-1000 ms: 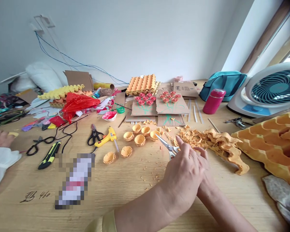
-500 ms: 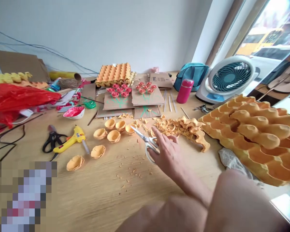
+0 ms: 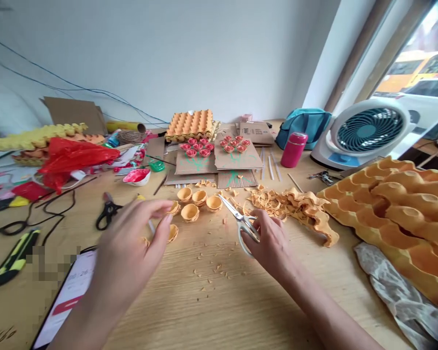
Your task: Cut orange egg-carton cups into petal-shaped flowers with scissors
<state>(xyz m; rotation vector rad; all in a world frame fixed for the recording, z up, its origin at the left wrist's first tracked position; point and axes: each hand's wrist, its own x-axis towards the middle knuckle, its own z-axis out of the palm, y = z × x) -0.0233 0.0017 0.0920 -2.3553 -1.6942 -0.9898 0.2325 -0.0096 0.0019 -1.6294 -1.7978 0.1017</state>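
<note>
My right hand (image 3: pixel 272 243) is closed on the handles of silver scissors (image 3: pixel 237 216), whose blades point up and left over the wooden table (image 3: pixel 219 311). My left hand (image 3: pixel 131 248) hovers to the left, slightly blurred, thumb and fingers apart and curved with nothing in them. Its fingertips reach a group of small orange egg-carton cups (image 3: pixel 190 212); one cup (image 3: pixel 173 233) lies just beside the thumb. A heap of orange carton scraps (image 3: pixel 295 206) lies right of the scissors.
A large orange egg tray (image 3: pixel 394 204) fills the right side, over a crumpled grey cloth (image 3: pixel 397 291). A phone (image 3: pixel 69 291), black scissors (image 3: pixel 107 212) and utility knife (image 3: pixel 10 253) lie at left. Behind are cardboard with red flowers (image 3: pixel 219 158), a pink bottle (image 3: pixel 294 148) and a fan (image 3: pixel 365 131).
My left hand left the right hand and swung out to the left, toward the orange cups. The right hand kept the scissors. The view turned right, then partly back.
</note>
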